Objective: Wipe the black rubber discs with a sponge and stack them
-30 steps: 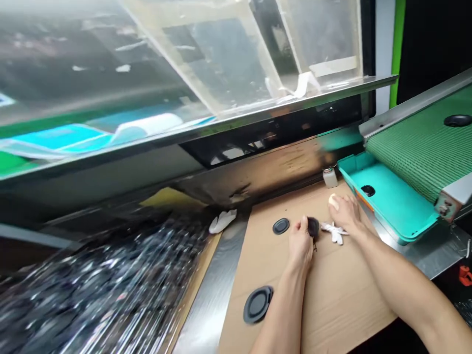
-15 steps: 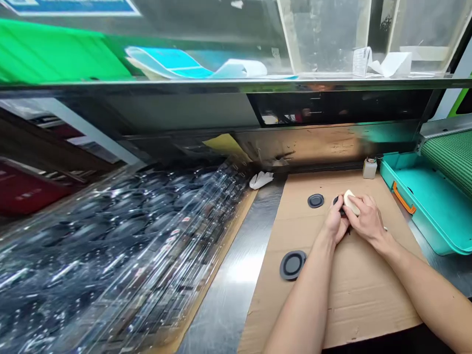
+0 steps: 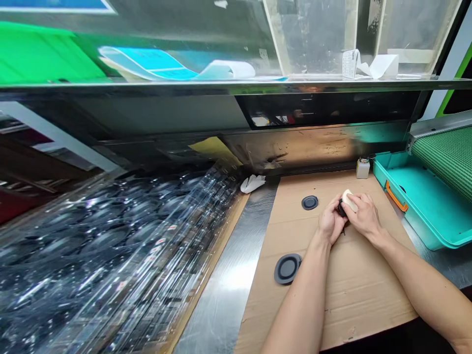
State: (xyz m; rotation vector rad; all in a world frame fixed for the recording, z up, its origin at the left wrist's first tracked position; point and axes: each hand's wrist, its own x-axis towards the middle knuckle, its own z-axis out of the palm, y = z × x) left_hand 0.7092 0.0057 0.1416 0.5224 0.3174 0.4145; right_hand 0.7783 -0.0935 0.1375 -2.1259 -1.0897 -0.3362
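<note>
Over the cardboard sheet (image 3: 354, 305), my left hand (image 3: 329, 221) is closed on a small dark round part (image 3: 341, 208), mostly hidden by the fingers. My right hand (image 3: 365, 216) grips a white pad (image 3: 349, 200), which looks like a cloth or sponge, and presses it against the dark part. A thin dark piece sticks out below the hands. Left of my hands lies a small dark round disc (image 3: 309, 202). A larger grey disc (image 3: 287, 269) with a ring in its middle rests nearer, beside my left forearm.
Clear plastic trays (image 3: 121, 246) of dark round parts fill the left side. A crumpled white tissue (image 3: 252, 183) lies by them. A small white bottle (image 3: 363, 167) stands at the back, near a teal bin (image 3: 435, 231) and a green conveyor belt (image 3: 446, 152). A metal shelf (image 3: 221, 87) crosses above.
The view has swung slightly right, so everything sits further left. My hands stay together, and the dark part and white pad are tilted a little differently.
</note>
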